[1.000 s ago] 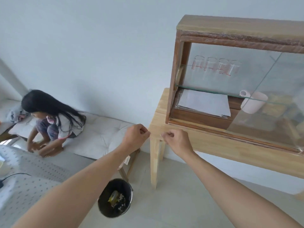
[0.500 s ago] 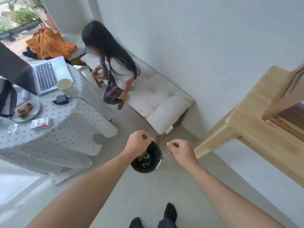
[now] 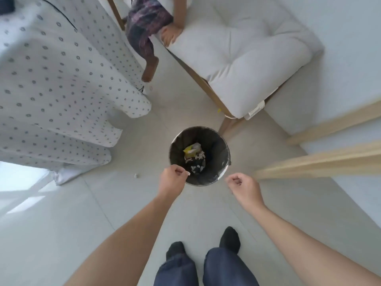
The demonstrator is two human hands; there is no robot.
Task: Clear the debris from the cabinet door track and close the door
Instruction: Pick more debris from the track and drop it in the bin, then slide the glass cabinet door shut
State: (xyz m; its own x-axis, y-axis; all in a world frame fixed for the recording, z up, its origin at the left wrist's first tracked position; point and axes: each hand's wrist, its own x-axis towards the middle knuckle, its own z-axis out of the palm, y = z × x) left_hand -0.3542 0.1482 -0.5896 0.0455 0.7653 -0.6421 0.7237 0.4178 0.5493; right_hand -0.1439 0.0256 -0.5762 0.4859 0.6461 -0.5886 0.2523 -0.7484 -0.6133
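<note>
Straight below me sits a round black-lined waste bin (image 3: pixel 199 155) on the pale tiled floor (image 3: pixel 82 223), and inside it I see a crumpled yellow-and-white wrapper (image 3: pixel 191 151) near the middle, with scattered white paper scraps (image 3: pixel 199 162) lying against the dark liner beside it. My left hand (image 3: pixel 172 181) hangs over the bin's near-left rim, knuckles up, wrist bent a little, the fingers curled with thumb and forefinger pressed together on a tiny pale bit of debris (image 3: pixel 188 173) — it could be a scrap or only a fingernail; the view is too soft to be sure. My right hand (image 3: pixel 244 187) is held just off the bin's near-right rim, over the floor, fingers loosely curled toward the palm and pinched on nothing I can make out. Both forearms reach forward from the bottom of the view, bare, and between them stand my feet in black socks (image 3: pixel 229 239). One small white crumb (image 3: pixel 136 175) lies on the floor to the left of the bin, apart from it. Farther off are a dotted white tablecloth (image 3: pixel 51 89) at left, a white cushioned wooden bench (image 3: pixel 243 58) behind the bin, and light wooden legs (image 3: pixel 319 162) at right — the cabinet door track is out of view.
</note>
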